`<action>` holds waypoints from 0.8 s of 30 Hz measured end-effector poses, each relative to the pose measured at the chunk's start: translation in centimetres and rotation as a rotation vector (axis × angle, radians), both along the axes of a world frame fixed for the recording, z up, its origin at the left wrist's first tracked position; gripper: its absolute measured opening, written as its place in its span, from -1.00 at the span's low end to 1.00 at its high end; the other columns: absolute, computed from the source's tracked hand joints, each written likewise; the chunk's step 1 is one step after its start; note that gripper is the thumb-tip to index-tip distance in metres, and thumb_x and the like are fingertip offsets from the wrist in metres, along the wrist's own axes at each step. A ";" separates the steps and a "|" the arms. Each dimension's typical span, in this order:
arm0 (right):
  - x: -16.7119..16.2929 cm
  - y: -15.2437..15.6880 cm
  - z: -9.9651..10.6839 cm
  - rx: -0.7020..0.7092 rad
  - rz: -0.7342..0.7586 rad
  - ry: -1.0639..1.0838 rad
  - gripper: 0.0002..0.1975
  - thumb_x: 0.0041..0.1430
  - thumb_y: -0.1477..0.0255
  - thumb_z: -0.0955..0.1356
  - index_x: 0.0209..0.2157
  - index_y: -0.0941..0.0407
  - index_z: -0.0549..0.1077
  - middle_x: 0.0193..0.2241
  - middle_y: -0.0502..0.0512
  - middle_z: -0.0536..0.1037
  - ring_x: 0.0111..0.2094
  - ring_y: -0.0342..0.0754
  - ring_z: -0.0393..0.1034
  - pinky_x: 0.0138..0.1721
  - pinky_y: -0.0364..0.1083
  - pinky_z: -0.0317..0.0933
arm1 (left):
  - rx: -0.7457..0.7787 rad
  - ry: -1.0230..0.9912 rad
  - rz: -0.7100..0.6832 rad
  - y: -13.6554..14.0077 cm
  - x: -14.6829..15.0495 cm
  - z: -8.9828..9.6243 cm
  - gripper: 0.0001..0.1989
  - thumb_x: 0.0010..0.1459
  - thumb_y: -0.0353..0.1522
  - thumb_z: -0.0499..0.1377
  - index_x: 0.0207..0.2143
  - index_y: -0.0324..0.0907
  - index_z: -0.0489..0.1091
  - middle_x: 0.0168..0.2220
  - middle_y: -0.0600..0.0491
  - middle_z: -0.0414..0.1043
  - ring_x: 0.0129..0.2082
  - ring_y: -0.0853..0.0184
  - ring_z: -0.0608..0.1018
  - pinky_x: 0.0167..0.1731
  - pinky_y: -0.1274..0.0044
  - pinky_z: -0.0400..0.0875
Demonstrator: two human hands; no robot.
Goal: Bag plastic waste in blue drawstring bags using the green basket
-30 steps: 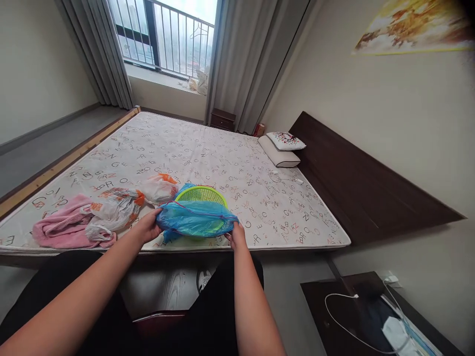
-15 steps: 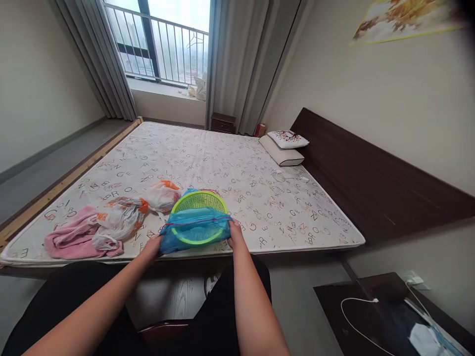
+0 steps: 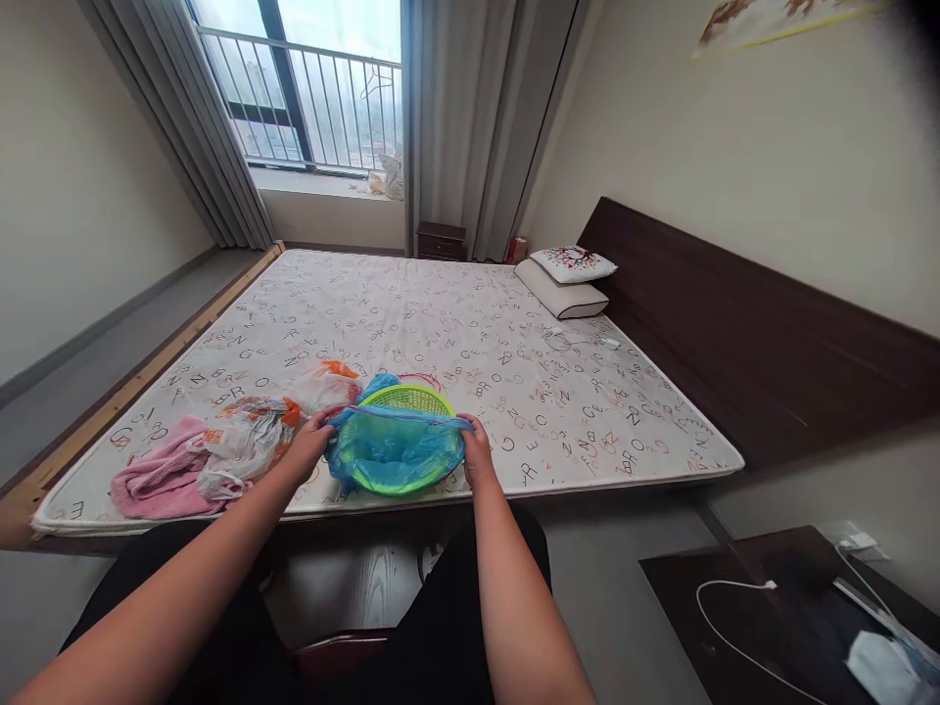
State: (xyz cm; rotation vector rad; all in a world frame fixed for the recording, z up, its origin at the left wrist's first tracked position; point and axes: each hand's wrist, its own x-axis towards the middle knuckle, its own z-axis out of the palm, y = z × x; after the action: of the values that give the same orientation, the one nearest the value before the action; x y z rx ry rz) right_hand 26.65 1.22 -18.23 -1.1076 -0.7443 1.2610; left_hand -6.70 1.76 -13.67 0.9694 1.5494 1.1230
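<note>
- My left hand point(image 3: 321, 431) pinches the left end of a blue plastic bag point(image 3: 400, 452) between fingers and thumb.
- My right hand point(image 3: 476, 448) grips the same bag at its right end, so both grips are closed on it and the edge is stretched between them.
- A reddish-purple band runs along that edge, from 1 hand to the other.
- The bag lies across the near part of a green basket point(image 3: 420, 394); I can see green through the film, and the far rim and mesh stick out uncovered.
- Bag and basket are at the near edge of the mattress point(image 3: 455, 328), which is white with printed letters.
- Just beyond my left hand lie 2 white plastic bags with orange marks: the nearer bag point(image 3: 250, 446) touches a pink towel point(image 3: 163, 472), and the farther bag point(image 3: 323, 387) sits close to the basket.
- At the far right of the mattress, a printed cushion point(image 3: 573, 262) rests on a pale pillow point(image 3: 564, 292), near the dark headboard point(image 3: 741, 304).
- Low on my right, a white cable point(image 3: 734, 585) lies on a dark bedside stand point(image 3: 690, 607).
</note>
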 end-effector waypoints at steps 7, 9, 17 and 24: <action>0.8 -0.5 0.6 -0.052 -0.016 -0.124 -0.70 0.03 0.36 0.34 -0.16 0.03 0.54 -0.42 -0.09 0.57 -0.44 -0.08 0.32 -0.36 -0.15 0.19 | 0.006 0.227 -0.177 -0.6 0.2 0.3 -0.58 -0.12 -0.22 0.22 -0.17 -0.16 0.58 -0.23 0.01 0.62 -0.22 0.18 0.54 -0.22 0.47 0.41; 0.8 -0.4 0.6 -0.058 0.000 -0.164 -0.71 0.04 0.33 0.34 -0.19 0.04 0.57 -0.36 -0.06 0.60 -0.37 -0.06 0.37 -0.30 -0.14 0.22 | 0.040 0.326 -0.195 -1.1 0.8 0.3 -0.66 -0.07 -0.23 0.15 -0.27 -0.17 0.57 -0.25 0.00 0.61 -0.20 0.14 0.54 -0.18 0.44 0.40; 0.7 -0.7 1.7 -0.015 0.052 -0.189 -0.84 0.03 0.35 0.35 -0.39 0.08 0.57 -0.44 -0.04 0.58 -0.38 -0.05 0.35 -0.32 -0.13 0.20 | 0.135 0.341 -0.031 -2.6 3.0 0.7 -0.67 -0.08 -0.28 0.09 -0.27 -0.16 0.53 -0.30 0.03 0.56 -0.25 0.17 0.51 -0.22 0.46 0.37; 0.3 -1.3 2.9 0.048 0.070 -0.296 -0.81 0.00 0.41 0.36 -0.32 0.05 0.59 -0.34 0.00 0.63 -0.26 0.01 0.43 -0.19 -0.10 0.24 | -0.056 0.068 -0.180 -2.5 3.1 1.0 -0.83 -0.15 -0.24 0.19 -0.49 -0.13 0.46 -0.54 0.09 0.41 -0.48 0.26 0.40 -0.45 0.50 0.29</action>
State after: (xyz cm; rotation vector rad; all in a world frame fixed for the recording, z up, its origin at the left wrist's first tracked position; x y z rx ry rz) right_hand 26.90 -0.10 -15.37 -1.2522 -1.0379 1.1434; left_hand -3.63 -0.72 -12.65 1.0956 1.5073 0.9250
